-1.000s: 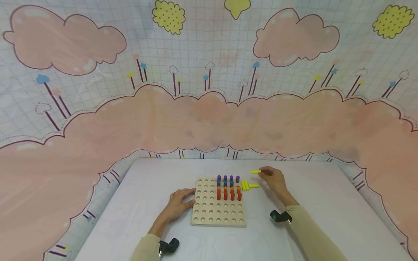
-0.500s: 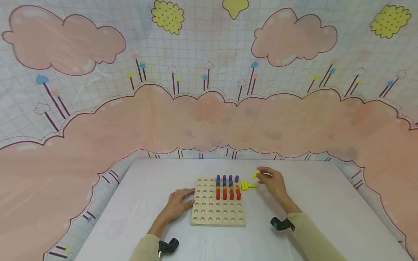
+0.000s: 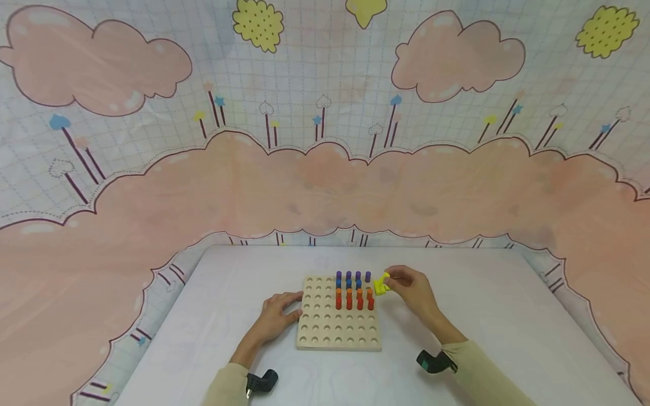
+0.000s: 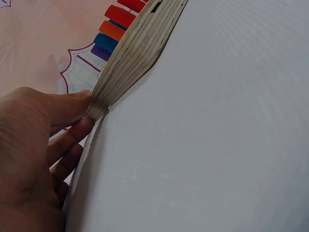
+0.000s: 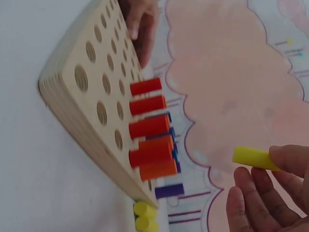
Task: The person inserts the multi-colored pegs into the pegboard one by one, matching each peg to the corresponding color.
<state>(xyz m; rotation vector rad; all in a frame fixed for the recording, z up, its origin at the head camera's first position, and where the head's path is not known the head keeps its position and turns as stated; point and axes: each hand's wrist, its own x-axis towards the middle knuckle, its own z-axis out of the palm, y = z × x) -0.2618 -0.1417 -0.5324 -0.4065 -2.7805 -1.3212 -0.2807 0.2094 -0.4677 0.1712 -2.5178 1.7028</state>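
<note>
A square wooden pegboard (image 3: 337,328) lies on the white table. Purple pegs (image 3: 348,275), blue pegs (image 3: 348,283), orange pegs (image 3: 348,294) and red pegs (image 3: 360,304) stand in rows on its right half. My left hand (image 3: 276,317) touches the board's left edge with thumb and fingertips, fingers loosely extended. Past the board's back right corner, my right hand (image 3: 413,290) pinches a yellow peg (image 5: 253,157) between thumb and fingers. Below it, more yellow pegs (image 5: 145,210) lie beside the board's right edge, partly hidden by the hand in the head view.
Bare holes cover the board's left columns and front rows. A patterned curtain (image 3: 325,186) hangs behind the table (image 3: 482,299). Each wrist wears a black camera (image 3: 435,361).
My right hand has moved left towards the board with the yellow peg, which has turned from lying level to tilted. The left hand has stayed at the board's edge.
</note>
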